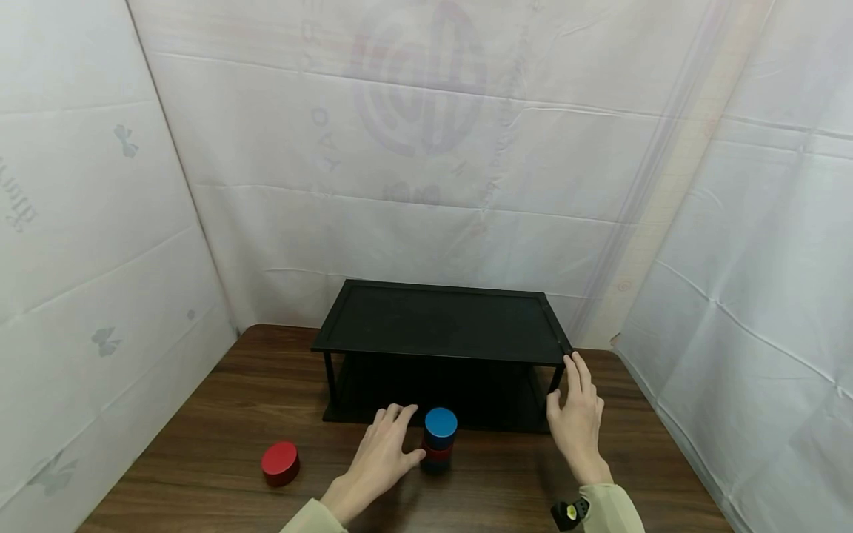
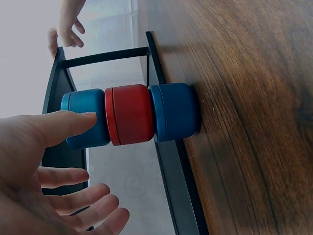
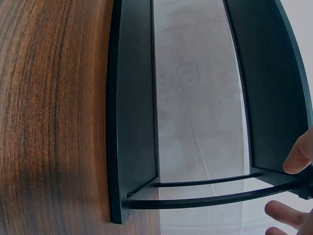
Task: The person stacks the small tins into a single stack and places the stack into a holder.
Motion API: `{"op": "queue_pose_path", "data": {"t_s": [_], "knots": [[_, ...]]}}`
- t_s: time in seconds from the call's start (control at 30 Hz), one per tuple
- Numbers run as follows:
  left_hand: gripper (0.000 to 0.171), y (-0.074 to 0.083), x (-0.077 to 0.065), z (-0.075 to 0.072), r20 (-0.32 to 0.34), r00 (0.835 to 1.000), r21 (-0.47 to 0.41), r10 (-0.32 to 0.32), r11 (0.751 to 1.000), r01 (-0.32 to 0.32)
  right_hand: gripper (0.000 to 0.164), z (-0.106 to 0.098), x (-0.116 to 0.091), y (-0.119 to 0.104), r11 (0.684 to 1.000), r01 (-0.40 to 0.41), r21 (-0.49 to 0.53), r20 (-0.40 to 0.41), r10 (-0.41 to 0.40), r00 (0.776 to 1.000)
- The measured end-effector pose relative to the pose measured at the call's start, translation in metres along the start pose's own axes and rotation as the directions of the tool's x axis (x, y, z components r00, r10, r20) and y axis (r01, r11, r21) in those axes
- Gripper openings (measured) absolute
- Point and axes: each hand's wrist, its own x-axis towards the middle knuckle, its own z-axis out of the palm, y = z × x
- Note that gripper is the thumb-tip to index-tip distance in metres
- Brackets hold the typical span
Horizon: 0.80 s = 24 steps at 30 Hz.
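Observation:
A stack of three small round tins stands upright on the table before the black two-tier shelf [image 1: 446, 322]. Its top tin is blue [image 2: 88, 117], the middle one red [image 2: 129, 115], the bottom one blue [image 2: 176, 111]. My left hand [image 1: 381, 453] is at the left of the stack, thumb and fingers spread apart; the thumb overlaps the top tin in the left wrist view, and I cannot tell if it touches. At the shelf's right front corner is my right hand [image 1: 578, 418], its fingers fairly straight beside the top board's edge and its thumb near the post.
A single red tin [image 1: 281, 464] rests on the wooden table [image 1: 220, 414], left of my left hand. White sheeting [image 1: 426, 185] hangs behind the table and along both sides. The shelf's lower board [image 3: 134, 107] lies low over the tabletop, with thin posts at its ends.

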Motion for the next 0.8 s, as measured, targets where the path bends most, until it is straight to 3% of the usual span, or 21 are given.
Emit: {"op": "queue_pose_path", "data": {"t_s": [0.8], "knots": [[0.061, -0.017, -0.011, -0.01, -0.02, 0.999, 0.025, -0.047, 0.999, 0.048, 0.063, 0.001, -0.001, 0.001, 1.0, -0.001, -0.006, 0.008, 0.002, 1.0]]}}
